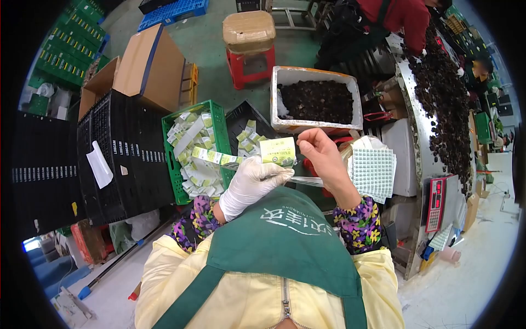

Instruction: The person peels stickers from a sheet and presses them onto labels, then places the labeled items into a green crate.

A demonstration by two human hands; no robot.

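two hands: both grip one label strip (pixel 278 151)
left hand (pixel 253 183): gloved, fingers curled shut under it
right hand (pixel 322 152): bare, fingertips pinching its edge
green crate (pixel 171 164): near, holding more strips

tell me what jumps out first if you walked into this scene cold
At centre, a white-gloved left hand and a bare right hand pinch a small green-and-white packet above a green apron. Just behind them, a green crate is heaped with similar packets. To its right a white tub holds dark dried pieces, and more of these are piled along the metal table at far right.
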